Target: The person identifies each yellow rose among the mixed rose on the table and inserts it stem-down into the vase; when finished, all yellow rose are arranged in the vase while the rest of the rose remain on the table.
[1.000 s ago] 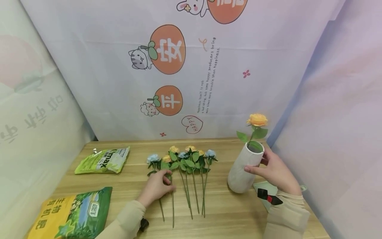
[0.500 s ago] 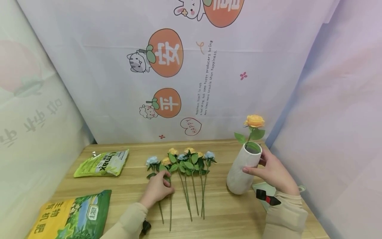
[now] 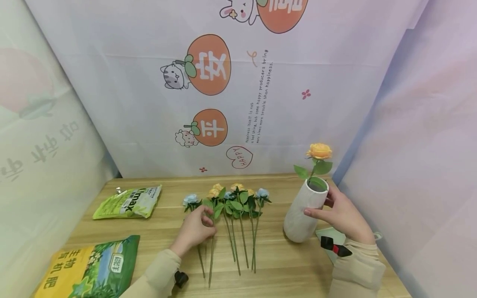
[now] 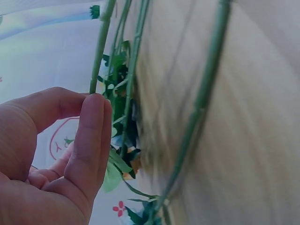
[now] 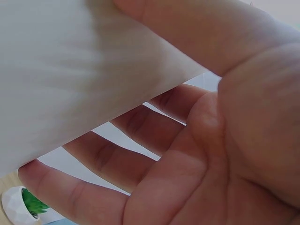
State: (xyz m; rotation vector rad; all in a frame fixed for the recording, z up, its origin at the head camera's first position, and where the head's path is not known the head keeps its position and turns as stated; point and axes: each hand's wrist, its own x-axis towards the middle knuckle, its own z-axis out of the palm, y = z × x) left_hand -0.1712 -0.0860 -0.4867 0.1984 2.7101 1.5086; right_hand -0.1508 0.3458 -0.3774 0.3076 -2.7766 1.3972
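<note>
My left hand [image 3: 195, 229] pinches the stem of a yellow rose [image 3: 215, 192] between thumb and fingers. In the left wrist view that green stem [image 4: 100, 54] rises from the fingertips, apart from the tabletop. A blue rose [image 3: 191, 199] lies just left of it, and several yellow and blue roses [image 3: 238, 205] lie side by side to the right. My right hand [image 3: 344, 217] grips a white vase [image 3: 302, 215] near its rim, thumb in front and fingers behind. The vase leans to the right, and one yellow rose [image 3: 319, 151] stands in it.
At the left lie a green-and-white Umax bag [image 3: 130, 203] and a yellow-and-green bag [image 3: 89, 265]. A pale green flat thing [image 3: 333, 236] lies partly beneath my right wrist. The right wrist view shows a small white pot [image 5: 13, 205] with a green plant.
The yellow rose in my left hand has shifted up and right, its bloom now beside another yellow one, its stem end swung slightly left. My right hand and the vase stay in place.
</note>
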